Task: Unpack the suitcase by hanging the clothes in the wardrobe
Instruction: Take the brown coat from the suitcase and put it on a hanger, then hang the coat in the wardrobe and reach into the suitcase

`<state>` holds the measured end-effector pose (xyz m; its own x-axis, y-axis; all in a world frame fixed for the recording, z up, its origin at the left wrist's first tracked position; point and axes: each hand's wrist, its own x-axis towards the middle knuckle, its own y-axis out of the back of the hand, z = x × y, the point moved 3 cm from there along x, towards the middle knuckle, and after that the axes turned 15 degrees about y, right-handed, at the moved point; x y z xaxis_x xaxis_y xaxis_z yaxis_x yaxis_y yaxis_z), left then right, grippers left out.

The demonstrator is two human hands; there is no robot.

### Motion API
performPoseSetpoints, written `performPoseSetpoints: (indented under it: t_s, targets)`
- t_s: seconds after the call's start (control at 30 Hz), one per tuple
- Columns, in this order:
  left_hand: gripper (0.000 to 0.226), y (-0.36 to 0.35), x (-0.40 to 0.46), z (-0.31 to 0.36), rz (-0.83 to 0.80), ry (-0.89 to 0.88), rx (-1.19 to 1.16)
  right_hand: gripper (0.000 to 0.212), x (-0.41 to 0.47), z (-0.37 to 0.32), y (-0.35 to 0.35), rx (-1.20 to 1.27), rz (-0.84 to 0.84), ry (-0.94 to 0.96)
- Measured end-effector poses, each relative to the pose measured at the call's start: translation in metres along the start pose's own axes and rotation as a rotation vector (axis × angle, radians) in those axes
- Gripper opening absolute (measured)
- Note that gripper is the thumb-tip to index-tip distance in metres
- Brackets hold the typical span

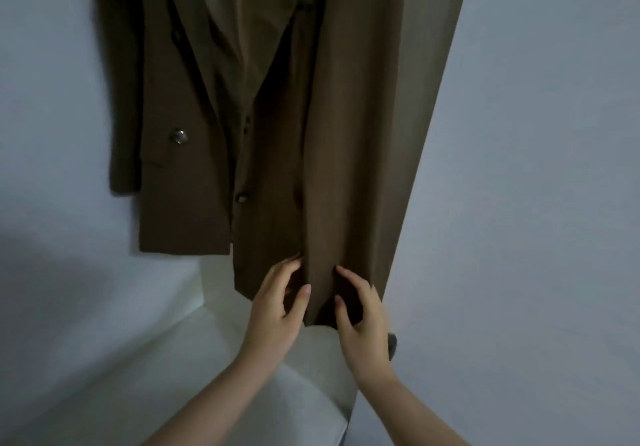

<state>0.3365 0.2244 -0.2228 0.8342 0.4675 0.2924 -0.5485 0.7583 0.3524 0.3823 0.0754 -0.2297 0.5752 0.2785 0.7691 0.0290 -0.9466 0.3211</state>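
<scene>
Clothes are already up: a long olive-brown woven garment (360, 140), trousers by the look of the flat pressed panel, hangs full length down the middle of the view, its hem just above both hands. Just beside it on the left, overlapping at the edge, hangs a matching olive-brown double-breasted jacket (180, 127) with a round metal button (179, 136) on its front. Both hang inside the pale grey-white wardrobe (52, 99), whose right side panel (519, 168) stands touching or nearly touching the long garment's edge. The hangers and rail are out of frame, so I cannot tell how securely either piece sits. No suitcase is in view.

The left hand (277, 310) and the right hand (363, 314) flank the hem, fingers loosely curved and spread, fingertips resting on the cloth; neither plainly pinches it. I judge this to be smoothing or straightening the hang.

Risks from here: a downward tug on the hem could drag the garment off its unseen hanger, and pushing sideways could bunch it against the jacket or trap the fabric at the side panel.
</scene>
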Motion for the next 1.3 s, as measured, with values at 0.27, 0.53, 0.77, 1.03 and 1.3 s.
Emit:
performPoseSetpoints:
  t_s: [0.27,0.53,0.77,1.03,1.3]
  targets:
    - [0.034,-0.038,-0.032,-0.045,-0.210,0.218,-0.071,0.033,-0.091,0.026,0.003,0.085,0.187,-0.248]
    - [0.019,-0.102,-0.076,-0.077,-0.504,0.337,-0.091,0.041,-0.186,0.046,0.040,-0.082,0.201,-0.552]
    - [0.026,-0.173,-0.113,-0.067,-0.864,0.325,-0.018,0.052,-0.257,0.053,0.106,-0.238,0.287,-0.703]
    - [0.026,-0.266,-0.188,-0.017,-1.230,0.190,0.089,0.061,-0.338,0.039,0.213,-0.494,0.594,-0.908]
    - [0.029,-0.363,-0.287,0.036,-1.424,0.156,0.160,0.038,-0.405,0.017,0.332,-0.546,0.791,-1.095]
